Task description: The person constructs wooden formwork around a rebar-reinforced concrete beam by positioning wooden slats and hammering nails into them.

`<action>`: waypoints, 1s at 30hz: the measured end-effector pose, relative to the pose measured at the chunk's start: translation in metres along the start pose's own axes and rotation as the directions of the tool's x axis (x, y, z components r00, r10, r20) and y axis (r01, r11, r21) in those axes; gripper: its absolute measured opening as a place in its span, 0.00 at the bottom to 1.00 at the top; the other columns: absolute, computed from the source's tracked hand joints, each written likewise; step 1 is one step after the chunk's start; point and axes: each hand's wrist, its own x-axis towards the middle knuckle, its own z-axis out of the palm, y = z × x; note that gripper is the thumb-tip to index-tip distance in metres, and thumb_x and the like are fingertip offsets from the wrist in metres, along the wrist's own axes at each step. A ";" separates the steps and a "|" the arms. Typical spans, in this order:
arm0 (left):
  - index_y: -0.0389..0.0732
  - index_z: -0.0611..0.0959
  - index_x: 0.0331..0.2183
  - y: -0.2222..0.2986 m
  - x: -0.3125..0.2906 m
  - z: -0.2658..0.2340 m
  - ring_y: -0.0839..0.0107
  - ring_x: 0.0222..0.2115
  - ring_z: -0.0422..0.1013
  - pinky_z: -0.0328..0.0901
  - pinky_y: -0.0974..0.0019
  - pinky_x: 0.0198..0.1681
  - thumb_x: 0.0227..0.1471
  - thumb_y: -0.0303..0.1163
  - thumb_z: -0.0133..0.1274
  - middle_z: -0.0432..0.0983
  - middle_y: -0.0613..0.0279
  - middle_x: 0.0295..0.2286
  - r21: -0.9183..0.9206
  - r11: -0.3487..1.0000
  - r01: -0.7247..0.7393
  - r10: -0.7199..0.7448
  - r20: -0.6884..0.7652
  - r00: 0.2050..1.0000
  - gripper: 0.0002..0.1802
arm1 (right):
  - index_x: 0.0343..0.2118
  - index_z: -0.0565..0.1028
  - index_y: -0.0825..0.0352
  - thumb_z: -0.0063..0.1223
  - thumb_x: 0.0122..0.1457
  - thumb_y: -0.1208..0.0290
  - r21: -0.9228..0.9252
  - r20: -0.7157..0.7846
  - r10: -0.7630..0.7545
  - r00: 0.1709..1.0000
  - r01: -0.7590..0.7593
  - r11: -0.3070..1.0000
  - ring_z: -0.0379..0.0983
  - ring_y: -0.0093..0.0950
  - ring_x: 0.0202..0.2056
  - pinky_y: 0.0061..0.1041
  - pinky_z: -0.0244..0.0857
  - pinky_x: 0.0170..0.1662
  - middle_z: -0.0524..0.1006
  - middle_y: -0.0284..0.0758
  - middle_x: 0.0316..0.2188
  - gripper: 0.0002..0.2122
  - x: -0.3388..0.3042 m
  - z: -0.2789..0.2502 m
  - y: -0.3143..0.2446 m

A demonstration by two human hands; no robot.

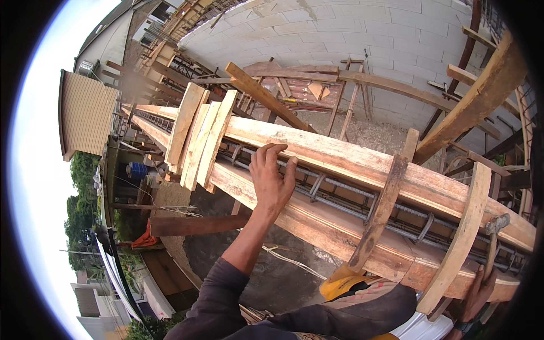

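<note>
My left hand (272,178) is over the long wooden formwork, its fingers loosely bent and the thumb apart, with nothing in it. Beneath it, a steel rebar cage (340,190) runs along the trough between two timber side boards (334,157). At the far right, my right hand (479,294) is closed around the handle of a hammer (492,246), whose metal head points up and away. The hammer lies across the formwork. Between my hands, a dark wooden crosspiece (379,212) and a paler one (460,238) span the trough.
Several short planks (201,139) lie across the formwork left of my left hand. A slanting timber post (476,96) rises at the right. Beyond is a pale block wall (362,34). My bent leg (362,309) is beside the near board. Ground (226,260) shows far below.
</note>
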 end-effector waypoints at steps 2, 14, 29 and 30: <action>0.39 0.76 0.45 -0.048 -0.004 -0.019 0.51 0.46 0.64 0.57 0.50 0.51 0.52 0.35 0.59 0.70 0.51 0.45 0.151 0.980 0.128 -0.114 -0.100 0.988 0.20 | 0.50 0.67 0.77 0.45 0.69 0.59 -0.050 -0.011 -0.022 1.000 0.022 0.999 0.63 0.34 0.36 0.31 0.62 0.44 0.71 0.44 0.36 0.21 0.001 0.004 0.014; 0.41 0.69 0.58 -0.208 -0.007 -0.042 0.45 0.55 0.60 0.57 0.40 0.55 0.56 0.49 0.54 0.66 0.46 0.53 0.587 0.626 0.513 -0.512 -0.186 0.838 0.34 | 0.41 0.69 0.75 0.50 0.66 0.64 -0.014 0.022 -0.019 1.000 0.019 1.000 0.62 0.36 0.30 0.35 0.62 0.38 0.70 0.45 0.28 0.15 0.006 0.003 -0.043; 0.39 0.75 0.53 -0.182 0.028 -0.058 0.45 0.38 0.73 0.67 0.46 0.39 0.63 0.40 0.45 0.80 0.45 0.35 0.685 0.684 0.251 -0.325 -0.023 0.946 0.22 | 0.42 0.71 0.74 0.52 0.63 0.63 -0.055 -0.005 0.027 1.000 -0.027 0.998 0.69 0.44 0.37 0.39 0.63 0.44 0.73 0.49 0.33 0.16 0.002 -0.009 -0.041; 0.37 0.74 0.53 -0.160 0.029 -0.062 0.45 0.40 0.72 0.66 0.46 0.40 0.64 0.42 0.44 0.79 0.43 0.38 0.673 0.686 0.277 -0.356 -0.021 0.934 0.23 | 0.42 0.71 0.73 0.53 0.63 0.61 -0.041 0.030 0.040 0.999 -0.039 0.998 0.69 0.43 0.37 0.39 0.63 0.44 0.73 0.48 0.33 0.17 0.003 -0.009 -0.043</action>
